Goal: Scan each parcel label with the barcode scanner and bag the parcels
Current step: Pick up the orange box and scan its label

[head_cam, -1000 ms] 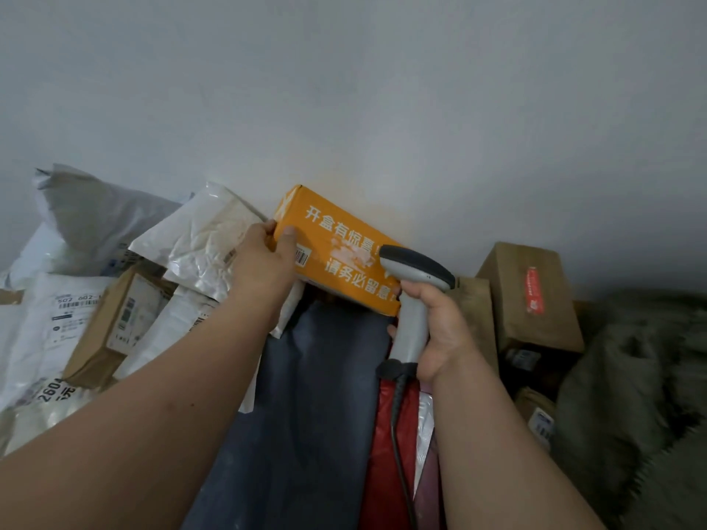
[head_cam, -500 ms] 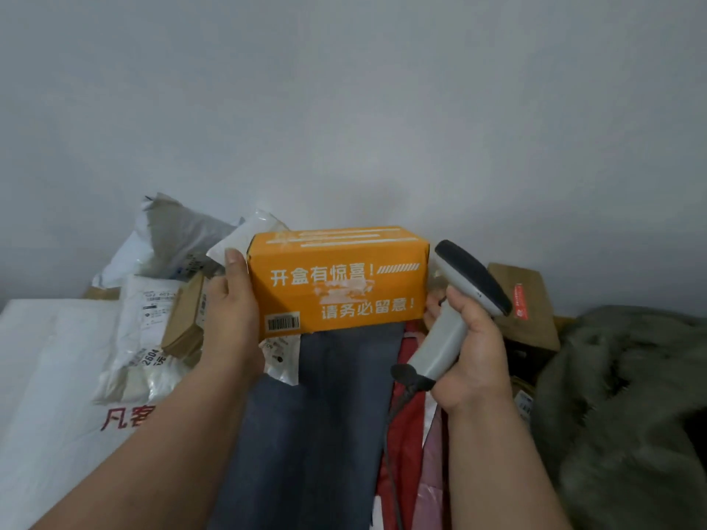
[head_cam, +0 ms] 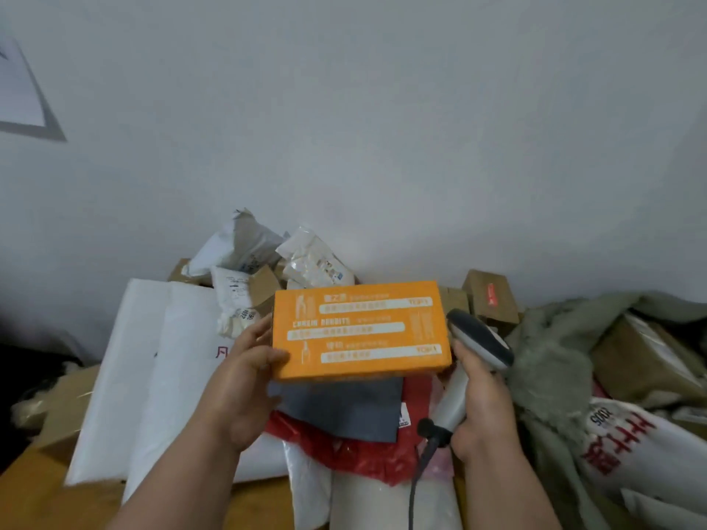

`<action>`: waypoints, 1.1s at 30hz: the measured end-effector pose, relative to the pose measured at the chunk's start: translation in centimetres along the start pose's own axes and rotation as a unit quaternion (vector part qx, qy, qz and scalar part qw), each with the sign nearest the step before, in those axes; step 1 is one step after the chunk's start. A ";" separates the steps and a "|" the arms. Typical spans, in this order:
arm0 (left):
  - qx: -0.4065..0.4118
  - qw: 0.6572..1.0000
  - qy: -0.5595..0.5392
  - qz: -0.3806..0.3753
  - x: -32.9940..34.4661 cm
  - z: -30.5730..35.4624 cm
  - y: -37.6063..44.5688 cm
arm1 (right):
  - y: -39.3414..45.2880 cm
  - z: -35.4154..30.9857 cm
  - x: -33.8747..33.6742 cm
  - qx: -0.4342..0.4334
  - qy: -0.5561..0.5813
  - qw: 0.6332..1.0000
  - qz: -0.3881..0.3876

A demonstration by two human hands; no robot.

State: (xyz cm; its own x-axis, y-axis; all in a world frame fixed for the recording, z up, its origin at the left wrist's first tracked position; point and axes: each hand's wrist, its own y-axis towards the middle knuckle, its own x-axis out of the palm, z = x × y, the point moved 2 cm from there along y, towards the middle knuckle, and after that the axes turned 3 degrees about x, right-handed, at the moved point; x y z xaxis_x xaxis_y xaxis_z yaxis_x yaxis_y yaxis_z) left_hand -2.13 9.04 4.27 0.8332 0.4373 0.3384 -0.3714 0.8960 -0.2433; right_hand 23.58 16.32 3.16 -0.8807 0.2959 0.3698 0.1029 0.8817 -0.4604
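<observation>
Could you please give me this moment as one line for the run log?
left hand holds orange box | no barcode visible on face toward camera | right hand grips barcode scanner beside box | scan pending

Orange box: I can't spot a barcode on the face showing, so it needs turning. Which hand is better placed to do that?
The left hand. It already grips the orange box at its left end, thumb on the near face, so it can rotate it. The right hand is wrapped round the barcode scanner.
</observation>
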 end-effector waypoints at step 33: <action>0.092 0.991 -0.008 0.101 0.9 -2.6 -14.1 | -11.4 -3.8 -7.1 -0.071 -0.096 0.986 -0.115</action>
State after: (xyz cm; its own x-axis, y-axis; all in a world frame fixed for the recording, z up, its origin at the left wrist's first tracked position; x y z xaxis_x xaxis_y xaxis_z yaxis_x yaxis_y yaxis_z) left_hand 4.95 -3.44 5.63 0.7281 0.6091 0.3145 -0.5999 0.7881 -0.1377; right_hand 30.43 5.57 8.87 -0.9583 0.0190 0.2852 -0.0582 0.9639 -0.2600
